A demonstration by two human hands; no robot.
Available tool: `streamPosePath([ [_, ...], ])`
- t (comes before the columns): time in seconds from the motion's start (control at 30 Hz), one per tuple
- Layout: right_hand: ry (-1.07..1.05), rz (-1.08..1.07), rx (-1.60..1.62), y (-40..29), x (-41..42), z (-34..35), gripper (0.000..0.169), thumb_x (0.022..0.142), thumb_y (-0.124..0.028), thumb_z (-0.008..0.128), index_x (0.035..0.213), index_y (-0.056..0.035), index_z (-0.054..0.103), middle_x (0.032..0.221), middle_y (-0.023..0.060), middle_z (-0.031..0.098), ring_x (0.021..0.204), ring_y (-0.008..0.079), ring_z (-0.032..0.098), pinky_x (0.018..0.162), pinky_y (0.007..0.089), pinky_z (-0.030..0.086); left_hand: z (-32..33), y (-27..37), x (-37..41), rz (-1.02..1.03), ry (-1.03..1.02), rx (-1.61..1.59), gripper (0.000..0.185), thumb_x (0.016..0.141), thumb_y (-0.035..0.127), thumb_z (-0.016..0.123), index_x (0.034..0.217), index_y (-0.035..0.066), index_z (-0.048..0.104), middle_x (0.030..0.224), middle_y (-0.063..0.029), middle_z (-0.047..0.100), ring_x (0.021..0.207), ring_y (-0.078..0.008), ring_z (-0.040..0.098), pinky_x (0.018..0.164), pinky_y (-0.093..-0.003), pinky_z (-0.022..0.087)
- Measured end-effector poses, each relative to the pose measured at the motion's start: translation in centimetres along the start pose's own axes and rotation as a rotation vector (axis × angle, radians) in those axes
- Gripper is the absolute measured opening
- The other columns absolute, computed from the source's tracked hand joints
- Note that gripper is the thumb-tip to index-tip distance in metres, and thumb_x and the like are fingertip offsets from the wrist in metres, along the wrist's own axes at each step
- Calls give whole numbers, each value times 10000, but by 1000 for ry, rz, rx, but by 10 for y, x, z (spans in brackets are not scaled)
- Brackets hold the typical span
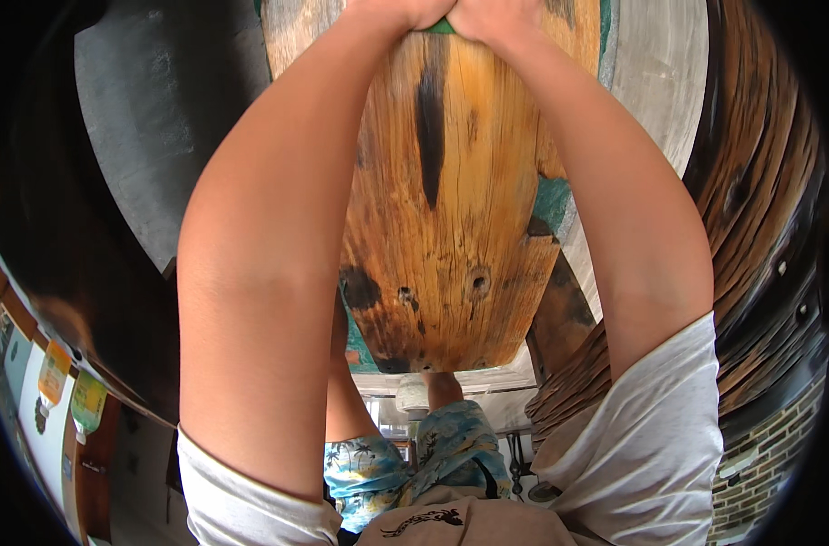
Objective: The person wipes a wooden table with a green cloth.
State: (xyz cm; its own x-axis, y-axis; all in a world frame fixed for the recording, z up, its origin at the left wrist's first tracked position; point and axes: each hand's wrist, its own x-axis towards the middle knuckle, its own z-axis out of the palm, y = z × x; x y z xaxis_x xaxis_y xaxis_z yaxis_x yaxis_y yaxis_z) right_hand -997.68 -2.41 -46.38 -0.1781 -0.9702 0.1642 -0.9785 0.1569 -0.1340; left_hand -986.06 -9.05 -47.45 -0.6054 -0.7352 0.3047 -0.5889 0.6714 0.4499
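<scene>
Both of my arms reach out over a worn wooden board (455, 225) with dark stains, cracks and knot holes. At the top edge of the picture, my left hand (424, 10) and my right hand (486, 17) come together on the board. A small piece of something green (443, 27) shows between and below them. The fingers of both hands are cut off by the frame, so their grip is hidden. Green surface (552, 201) shows beside and beneath the board's edges.
At the right stands a dark, rough-grained wooden piece (762, 157), with a brick wall (762, 478) below it. Two bottles, one orange (54, 372) and one green (88, 403), appear at the lower left. Grey floor (148, 123) lies left of the board.
</scene>
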Motion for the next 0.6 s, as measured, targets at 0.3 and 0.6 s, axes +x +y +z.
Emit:
streamPosePath([
  [0.3,-16,145,-34,39,125,13,699,949,-379,492,1540,-33,355,1588,212,359,1507,386,257,1252,506,162,29,-51,141,104,28,-25,688,874,343,486,1423,-72,487,1474,-275,471,1415,-415,374,1225,-475,245],
  [0.6,66,21,-61,52,143,23,807,931,-410,512,1595,-25,262,1631,225,292,1532,410,191,1259,522,113,25,-51,159,104,60,12,684,897,370,507,1453,-27,474,1527,-262,437,1447,-400,361,1234,-495,221],
])
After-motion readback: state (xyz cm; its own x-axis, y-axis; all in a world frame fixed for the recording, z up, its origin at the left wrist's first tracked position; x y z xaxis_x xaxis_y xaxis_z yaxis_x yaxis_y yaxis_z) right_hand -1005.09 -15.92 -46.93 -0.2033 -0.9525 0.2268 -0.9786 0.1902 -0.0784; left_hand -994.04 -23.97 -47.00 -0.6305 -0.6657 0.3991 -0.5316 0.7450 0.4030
